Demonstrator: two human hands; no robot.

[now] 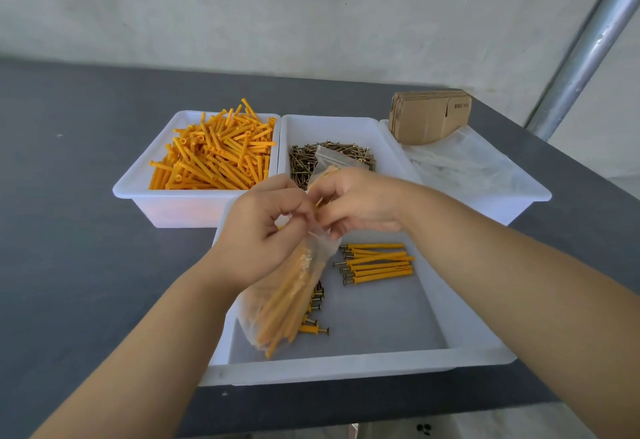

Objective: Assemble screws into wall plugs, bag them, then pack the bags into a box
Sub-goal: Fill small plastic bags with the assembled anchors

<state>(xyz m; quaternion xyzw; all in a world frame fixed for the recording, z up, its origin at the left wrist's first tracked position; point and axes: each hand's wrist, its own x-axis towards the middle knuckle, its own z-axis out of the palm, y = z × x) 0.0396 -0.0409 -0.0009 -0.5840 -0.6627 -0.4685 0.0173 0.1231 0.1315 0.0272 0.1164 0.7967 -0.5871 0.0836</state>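
Both hands meet above the near white plastic tray (346, 366): the left hand (263, 230) and the right hand (353, 203) pinch with curled fingers the top of a clear plastic bag (291, 293) filled with orange wall plugs, which hangs tilted over the tray's left part. Inside this tray, a row of assembled orange plugs with screws (377, 263) lies right of the bag. Behind on the dark grey tabletop (69, 196) stand 3 white trays: loose orange plugs (214, 154), dark screws (332, 158), and flat cardboard boxes (429, 119) over clear bags.
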